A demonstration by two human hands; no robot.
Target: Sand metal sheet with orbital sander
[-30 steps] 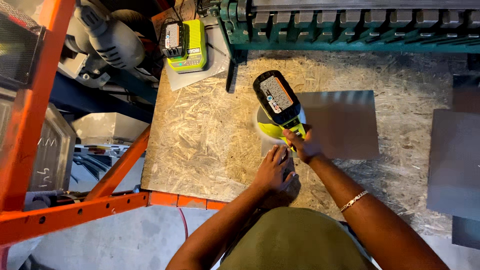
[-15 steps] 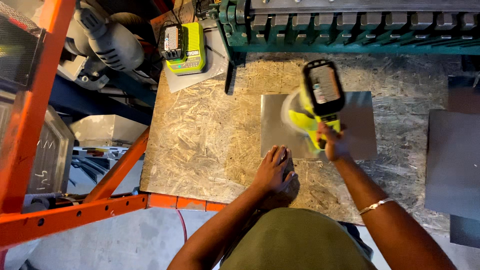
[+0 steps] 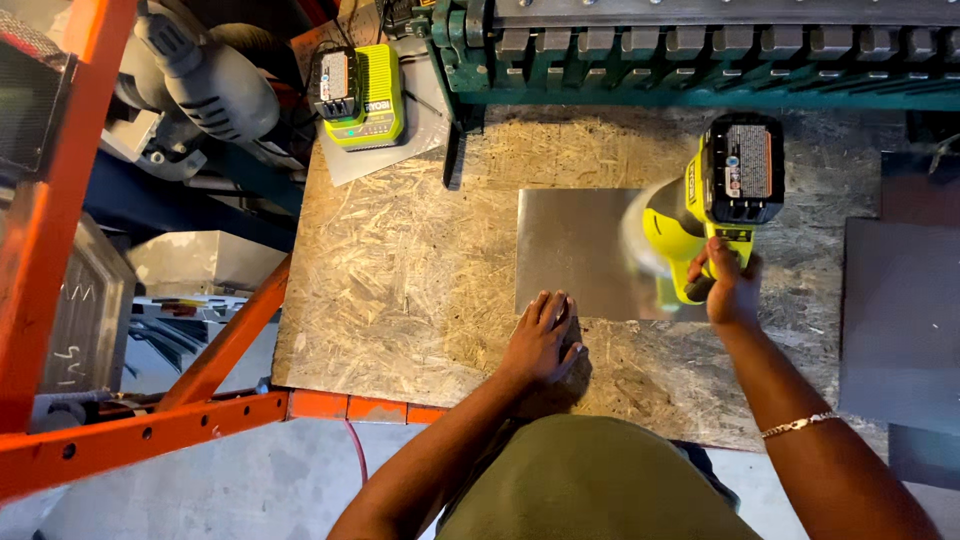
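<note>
**Sanding the sheet flat**

The right hand [image 3: 728,285] is gripping, fingers clamped, the yellow cordless sander [image 3: 700,215] over the metal sheet [image 3: 570,250] on the table [image 3: 400,280]. The left hand [image 3: 540,340], fingers together, is pressing the sheet's near edge; keeping the pad flat and the pressure light should be helping.

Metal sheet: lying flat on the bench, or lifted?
Flat. The metal sheet lies on the bench; left hand presses its near edge, right hand holds the sander over it.

Warm, even light fell; the sander's pad [image 3: 650,240] beside the right hand [image 3: 728,285] was motion-blurred, the rest sharp.
</note>
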